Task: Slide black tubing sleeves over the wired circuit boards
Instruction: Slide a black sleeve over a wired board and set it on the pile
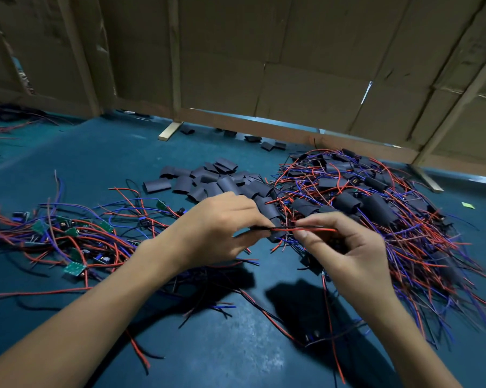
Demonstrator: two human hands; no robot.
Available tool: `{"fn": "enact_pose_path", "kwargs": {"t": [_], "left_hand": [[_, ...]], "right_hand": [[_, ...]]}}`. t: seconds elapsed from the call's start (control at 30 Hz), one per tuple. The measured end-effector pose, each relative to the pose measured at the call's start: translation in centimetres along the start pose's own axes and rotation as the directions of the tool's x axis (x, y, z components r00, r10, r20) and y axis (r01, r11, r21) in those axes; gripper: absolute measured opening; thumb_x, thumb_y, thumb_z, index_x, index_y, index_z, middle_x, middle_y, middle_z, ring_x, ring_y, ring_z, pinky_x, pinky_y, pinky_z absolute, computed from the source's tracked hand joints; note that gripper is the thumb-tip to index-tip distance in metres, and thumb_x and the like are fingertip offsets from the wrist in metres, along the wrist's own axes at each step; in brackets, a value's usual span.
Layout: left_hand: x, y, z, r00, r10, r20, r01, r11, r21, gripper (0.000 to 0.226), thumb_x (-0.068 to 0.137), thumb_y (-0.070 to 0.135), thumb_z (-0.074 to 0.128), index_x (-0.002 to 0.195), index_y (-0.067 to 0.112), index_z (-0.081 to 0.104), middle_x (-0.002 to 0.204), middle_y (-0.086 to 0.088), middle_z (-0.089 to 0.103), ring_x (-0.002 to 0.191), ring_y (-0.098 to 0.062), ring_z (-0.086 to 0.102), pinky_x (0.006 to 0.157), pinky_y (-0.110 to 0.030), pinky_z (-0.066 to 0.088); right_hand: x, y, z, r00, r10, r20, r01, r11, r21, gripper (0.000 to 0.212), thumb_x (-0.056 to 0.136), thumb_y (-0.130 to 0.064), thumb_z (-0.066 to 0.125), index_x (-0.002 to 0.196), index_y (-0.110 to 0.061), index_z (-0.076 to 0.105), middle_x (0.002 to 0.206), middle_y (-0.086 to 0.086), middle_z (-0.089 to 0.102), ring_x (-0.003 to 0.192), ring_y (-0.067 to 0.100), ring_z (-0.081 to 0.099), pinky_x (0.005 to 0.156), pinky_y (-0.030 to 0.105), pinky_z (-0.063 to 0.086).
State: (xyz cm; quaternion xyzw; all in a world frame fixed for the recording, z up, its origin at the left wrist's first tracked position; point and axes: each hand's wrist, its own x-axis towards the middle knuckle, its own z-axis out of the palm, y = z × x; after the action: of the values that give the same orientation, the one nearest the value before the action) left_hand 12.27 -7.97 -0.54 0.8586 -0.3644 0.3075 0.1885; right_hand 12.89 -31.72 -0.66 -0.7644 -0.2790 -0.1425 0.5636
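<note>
Red and black wires [306, 229] stretched level between both hands, just above the desk [96, 155]; left hand [222, 222] pinches them at its fingertips, grip closed on the strand; right hand [345, 247] pinches the same strand between thumb and forefinger, other fingers curled beneath; whether a board hangs in the right palm, cannot tell; a black sleeve [276, 233] sits right at the left fingertips, touching or around the strand, cannot tell which.

Behind the hands, a loose heap of flat black sleeves [205, 182] lying on the blue desk; to the right, touching that heap, a big pile of sleeved boards [376, 208] tangled in red and blue wire; to the left, well apart from it, a spread of bare green boards [74, 268] with red, blue and black leads; stray wires trail across the near desk below the forearms.

Far edge: a few stray sleeves [274, 146] near the foot of a cardboard wall [264, 65] on wooden battens; a small green scrap [468, 205] on the desk at far right.
</note>
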Motion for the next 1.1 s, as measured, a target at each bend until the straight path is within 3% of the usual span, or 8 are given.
{"fn": "enact_pose_path", "kwargs": {"t": [0.17, 0.3, 0.4, 0.53, 0.63, 0.8, 1.0, 1.1], "left_hand": [[-0.3, -1.0, -0.7, 1.0, -0.001, -0.006, 0.002, 0.992, 0.128, 0.017, 0.091, 0.02, 0.075, 0.105, 0.01, 0.076, 0.088, -0.003, 0.071, 0.077, -0.028, 0.065, 0.065, -0.037, 0.048], [-0.2, -1.0, -0.5, 1.0, 0.01, -0.029, -0.004, 0.984, 0.18, 0.016, 0.092, 0.021, 0.075, 0.102, 0.009, 0.077, 0.084, -0.004, 0.069, 0.073, -0.028, 0.063, 0.062, -0.038, 0.045], [-0.2, -1.3, -0.9, 0.995, -0.037, -0.093, 0.052, 0.986, 0.158, 0.011, 0.091, 0.015, 0.074, 0.099, 0.007, 0.078, 0.079, -0.005, 0.068, 0.07, -0.028, 0.062, 0.06, -0.039, 0.045], [-0.6, -2.5, -2.3, 0.982, -0.122, -0.141, 0.152, 0.964, 0.219, 0.014, 0.092, 0.013, 0.071, 0.103, 0.007, 0.077, 0.084, -0.006, 0.07, 0.075, -0.03, 0.066, 0.064, -0.043, 0.048], [-0.7, -2.7, -2.5, 0.987, -0.112, -0.115, 0.139, 0.955, 0.263, 0.018, 0.093, 0.016, 0.072, 0.108, 0.007, 0.076, 0.091, -0.005, 0.071, 0.08, -0.03, 0.066, 0.065, -0.044, 0.048], [-0.4, -1.7, -1.5, 1.0, -0.023, -0.003, 0.023, 0.953, 0.303, 0.029, 0.09, 0.029, 0.072, 0.114, 0.012, 0.074, 0.099, -0.002, 0.071, 0.088, -0.027, 0.065, 0.071, -0.037, 0.044], [-0.2, -0.6, -0.5, 0.999, 0.036, 0.036, -0.044, 0.956, 0.29, 0.03, 0.094, 0.031, 0.069, 0.116, 0.011, 0.073, 0.101, -0.003, 0.069, 0.087, -0.027, 0.064, 0.072, -0.037, 0.044], [-0.1, -0.2, -0.3, 0.998, 0.037, 0.06, -0.051, 0.966, 0.252, 0.032, 0.093, 0.026, 0.071, 0.119, 0.008, 0.071, 0.102, -0.006, 0.069, 0.087, -0.029, 0.065, 0.07, -0.041, 0.049]], "right_hand": [[0.2, 0.5, -0.2, 0.992, -0.019, 0.128, 0.047, 0.975, -0.219, 0.022, 0.086, -0.027, 0.079, 0.108, -0.027, 0.074, 0.089, -0.01, 0.07, 0.069, 0.012, 0.061, 0.066, 0.02, 0.047], [0.3, 0.8, -0.1, 0.964, 0.189, 0.189, -0.178, 0.981, -0.073, 0.045, 0.084, -0.024, 0.08, 0.125, -0.033, 0.064, 0.105, -0.014, 0.068, 0.083, 0.009, 0.065, 0.079, 0.018, 0.049], [0.8, 0.9, -0.2, 0.895, 0.412, 0.173, -0.43, 0.899, 0.084, 0.038, 0.089, -0.012, 0.075, 0.121, -0.029, 0.062, 0.101, 0.007, 0.07, 0.076, 0.021, 0.07, 0.053, 0.031, 0.049], [1.3, 1.2, -1.5, 0.789, 0.572, 0.222, -0.611, 0.766, 0.2, 0.029, 0.081, -0.023, 0.078, 0.106, -0.01, 0.071, 0.089, 0.016, 0.075, 0.053, 0.02, 0.061, 0.036, 0.021, 0.033], [1.5, 1.0, -1.8, 0.813, 0.535, 0.229, -0.58, 0.776, 0.248, 0.028, 0.07, -0.032, 0.08, 0.089, -0.012, 0.078, 0.083, 0.018, 0.075, 0.044, 0.012, 0.049, 0.036, 0.015, 0.026], [1.2, 0.2, -0.9, 0.898, 0.403, 0.175, -0.437, 0.861, 0.261, 0.032, 0.067, -0.041, 0.079, 0.09, -0.02, 0.082, 0.078, 0.013, 0.075, 0.048, 0.007, 0.039, 0.045, 0.012, 0.03], [0.8, -0.4, -0.3, 0.95, 0.299, 0.088, -0.311, 0.908, 0.28, 0.009, 0.083, -0.006, 0.075, 0.09, -0.001, 0.079, 0.069, 0.001, 0.073, 0.049, -0.002, 0.054, 0.053, 0.005, 0.039], [0.7, -0.2, -0.3, 0.963, 0.266, 0.051, -0.27, 0.941, 0.203, 0.007, 0.084, -0.004, 0.076, 0.089, -0.008, 0.08, 0.076, 0.004, 0.077, 0.067, 0.006, 0.066, 0.066, 0.015, 0.052]]}}
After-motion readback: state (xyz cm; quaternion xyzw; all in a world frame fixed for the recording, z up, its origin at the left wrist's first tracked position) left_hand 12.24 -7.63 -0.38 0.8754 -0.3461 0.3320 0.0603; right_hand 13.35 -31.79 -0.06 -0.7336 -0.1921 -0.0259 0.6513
